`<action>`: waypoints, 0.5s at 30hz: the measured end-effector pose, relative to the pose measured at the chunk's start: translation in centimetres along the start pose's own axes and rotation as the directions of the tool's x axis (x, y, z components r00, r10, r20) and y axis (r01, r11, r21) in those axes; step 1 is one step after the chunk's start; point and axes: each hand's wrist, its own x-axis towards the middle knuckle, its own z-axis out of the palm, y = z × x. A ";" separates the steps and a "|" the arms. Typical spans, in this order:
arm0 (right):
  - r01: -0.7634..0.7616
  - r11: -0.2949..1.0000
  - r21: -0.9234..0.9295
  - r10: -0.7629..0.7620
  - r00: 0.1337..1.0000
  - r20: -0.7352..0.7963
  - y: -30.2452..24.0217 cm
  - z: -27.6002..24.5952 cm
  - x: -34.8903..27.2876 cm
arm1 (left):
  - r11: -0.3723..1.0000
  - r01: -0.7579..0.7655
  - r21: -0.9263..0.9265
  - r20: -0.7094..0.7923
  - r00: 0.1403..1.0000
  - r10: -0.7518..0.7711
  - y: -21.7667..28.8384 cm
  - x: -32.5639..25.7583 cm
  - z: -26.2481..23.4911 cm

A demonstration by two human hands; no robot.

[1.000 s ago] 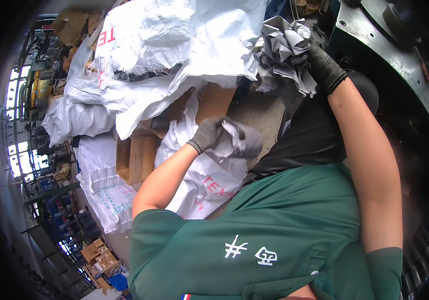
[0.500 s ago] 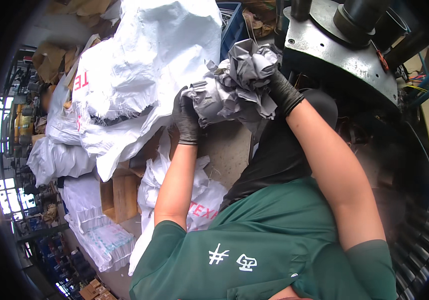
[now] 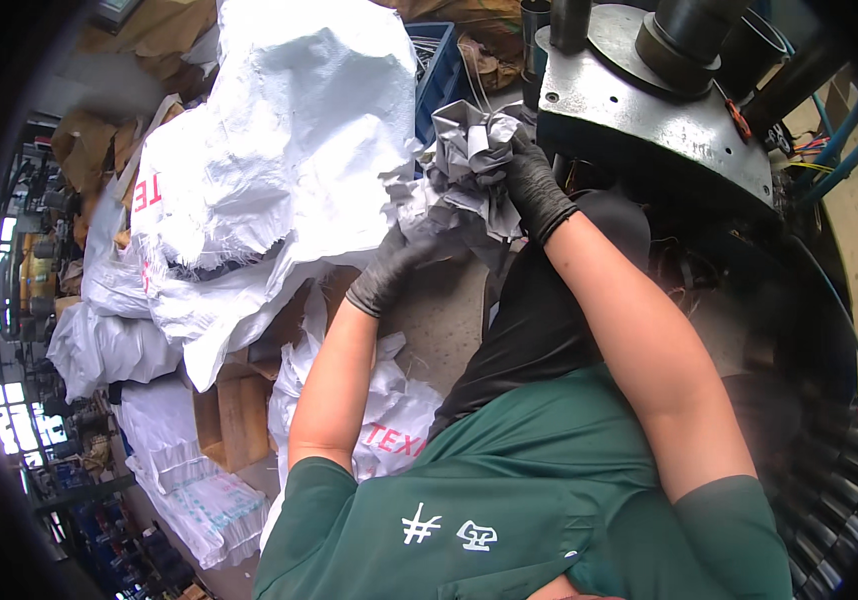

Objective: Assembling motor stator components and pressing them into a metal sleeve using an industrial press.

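A bundle of crumpled grey paper (image 3: 474, 155) hangs above my legs, between the white sack and the metal machine. My right hand (image 3: 537, 187), in a black glove, grips its right side; the fingertips are partly hidden in the folds. My left hand (image 3: 392, 272), gloved likewise, reaches under the lower left part of the paper. Its fingers are smeared by motion, so I cannot tell whether they hold the paper. Just beyond the left hand bulges a large white woven sack (image 3: 289, 130) with a frayed edge and red print.
At the upper right stands a machine with a thick steel plate (image 3: 649, 110) and dark cylinders. A blue crate (image 3: 439, 75) sits behind the paper. Left and below are an open cardboard box (image 3: 234, 420), another white sack (image 3: 389, 410) and stacked white packages (image 3: 199, 510). Shiny metal cylinders (image 3: 849, 490) lie at the lower right.
My left hand has dropped from the paper's left side to beneath it. My right hand keeps its grip. The whole view has shifted slightly, so everything sits a little further left and lower.
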 end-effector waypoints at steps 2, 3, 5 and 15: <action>-0.030 0.999 0.029 0.028 0.998 0.064 -0.2 0.4 -0.7 | 0.967 0.086 0.240 0.033 0.995 -0.097 -1.1 0.2 -2.5; -0.009 0.995 -0.099 0.016 0.998 0.068 -0.3 2.2 -1.2 | 0.878 0.240 0.414 0.033 0.960 -0.278 -3.6 -0.4 -7.5; 0.013 0.994 -0.111 -0.015 1.000 -0.019 -0.4 -1.3 -0.6 | 0.536 0.193 0.822 0.053 0.911 -0.410 3.4 1.5 3.0; 0.056 0.601 -0.798 -0.191 0.979 -0.074 1.2 -0.1 1.3 | 0.640 0.081 0.764 -0.201 0.972 0.117 -3.9 0.1 1.3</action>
